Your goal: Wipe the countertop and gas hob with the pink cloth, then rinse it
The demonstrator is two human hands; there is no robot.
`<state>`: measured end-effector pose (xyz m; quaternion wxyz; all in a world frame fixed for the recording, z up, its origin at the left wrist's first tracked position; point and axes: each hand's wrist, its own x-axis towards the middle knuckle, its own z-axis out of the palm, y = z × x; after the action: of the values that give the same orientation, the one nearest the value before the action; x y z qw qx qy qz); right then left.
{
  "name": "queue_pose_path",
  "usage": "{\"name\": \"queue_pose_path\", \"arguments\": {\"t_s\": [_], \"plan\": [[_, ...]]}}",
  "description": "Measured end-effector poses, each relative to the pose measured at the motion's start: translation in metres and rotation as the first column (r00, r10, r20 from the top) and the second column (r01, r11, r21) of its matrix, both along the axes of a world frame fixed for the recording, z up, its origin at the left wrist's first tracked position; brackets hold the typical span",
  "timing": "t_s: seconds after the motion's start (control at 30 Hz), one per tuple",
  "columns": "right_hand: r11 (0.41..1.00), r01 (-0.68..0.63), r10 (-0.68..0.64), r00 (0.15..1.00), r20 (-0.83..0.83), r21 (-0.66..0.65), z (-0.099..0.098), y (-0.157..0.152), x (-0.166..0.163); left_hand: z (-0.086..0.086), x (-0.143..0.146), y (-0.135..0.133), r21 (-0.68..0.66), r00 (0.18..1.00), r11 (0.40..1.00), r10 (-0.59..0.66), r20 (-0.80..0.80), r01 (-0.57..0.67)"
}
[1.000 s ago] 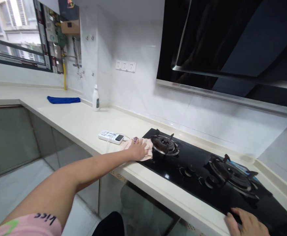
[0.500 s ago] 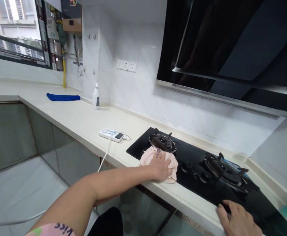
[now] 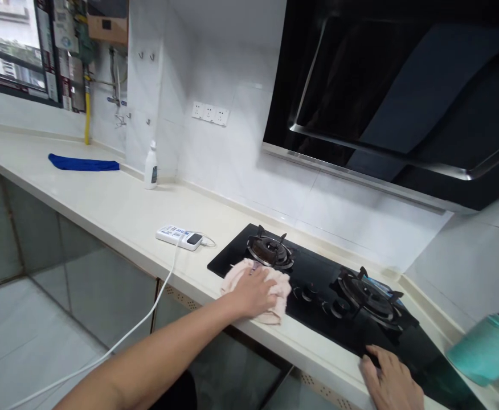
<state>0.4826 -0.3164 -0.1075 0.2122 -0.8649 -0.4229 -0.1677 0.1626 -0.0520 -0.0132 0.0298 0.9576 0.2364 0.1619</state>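
My left hand (image 3: 254, 293) presses down on a pale pink cloth (image 3: 280, 287), its fingers bent over the fabric. The cloth lies bunched across the front left part of the black gas stove (image 3: 318, 307) and over the light counter strip before it. Just behind it stands the left burner (image 3: 270, 250). My right hand (image 3: 392, 378) rests at the stove's front right edge, fingers apart and holding nothing. Between the hands are two black control knobs (image 3: 339, 308), and the right burner (image 3: 371, 299) sits beyond them.
A white power strip (image 3: 179, 237) with a trailing cable (image 3: 147, 319) lies left of the stove. Farther along the counter are a white bottle (image 3: 151, 168) and a blue cloth (image 3: 82, 164). A teal container (image 3: 484, 348) stands at right. The black range hood (image 3: 373, 97) overhangs the stove.
The view has swung to the right, bringing more of the teal container into sight. My left hand and the pink cloth have slid slightly left over the stove. My right hand stays at the edge.
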Motion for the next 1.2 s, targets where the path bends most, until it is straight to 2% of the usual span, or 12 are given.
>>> {"name": "queue_pose_path", "arguments": {"t_s": [0.07, 0.17, 0.23, 0.33, 0.4, 0.47, 0.6, 0.73, 0.93, 1.2], "plan": [[0.998, -0.045, 0.045, 0.999, 0.008, 0.046, -0.002, 0.006, 0.0, -0.002, -0.033, 0.016, 0.033, 0.997, 0.996, 0.08, 0.01, -0.08], [0.954, -0.283, 0.279, 0.959, 0.056, 0.097, 0.005, 0.037, -0.027, -0.006, -0.071, 0.035, 0.096, 0.963, 0.958, 0.265, 0.053, -0.269], [0.878, -0.466, 0.462, 0.885, 0.061, 0.108, 0.017, 0.074, -0.062, -0.008, -0.082, 0.041, 0.118, 0.93, 0.923, 0.355, 0.098, -0.365], [0.811, -0.578, 0.583, 0.812, -0.036, 0.093, 0.044, 0.147, -0.11, -0.01, -0.084, 0.043, 0.12, 0.915, 0.909, 0.386, 0.115, -0.398], [0.825, -0.564, 0.561, 0.813, -0.155, 0.027, 0.061, 0.197, -0.124, -0.011, -0.081, 0.044, 0.122, 0.917, 0.912, 0.378, 0.123, -0.392], [0.842, -0.536, 0.504, 0.825, -0.256, -0.069, 0.073, 0.24, -0.121, -0.014, -0.08, 0.045, 0.131, 0.921, 0.916, 0.361, 0.148, -0.38], [0.889, -0.414, 0.346, 0.886, -0.308, -0.194, 0.085, 0.292, -0.103, -0.021, -0.081, 0.046, 0.18, 0.92, 0.917, 0.312, 0.238, -0.357], [0.9, -0.356, 0.261, 0.902, -0.344, -0.253, 0.087, 0.308, -0.098, -0.025, -0.081, 0.045, 0.212, 0.908, 0.909, 0.288, 0.303, -0.359], [0.883, -0.346, 0.218, 0.901, -0.376, -0.318, 0.091, 0.304, -0.106, -0.026, -0.079, 0.047, 0.164, 0.906, 0.919, 0.299, 0.299, -0.358], [0.901, -0.312, 0.208, 0.92, -0.332, -0.301, 0.086, 0.301, -0.121, -0.024, -0.081, 0.045, 0.154, 0.907, 0.921, 0.303, 0.293, -0.357]]}}
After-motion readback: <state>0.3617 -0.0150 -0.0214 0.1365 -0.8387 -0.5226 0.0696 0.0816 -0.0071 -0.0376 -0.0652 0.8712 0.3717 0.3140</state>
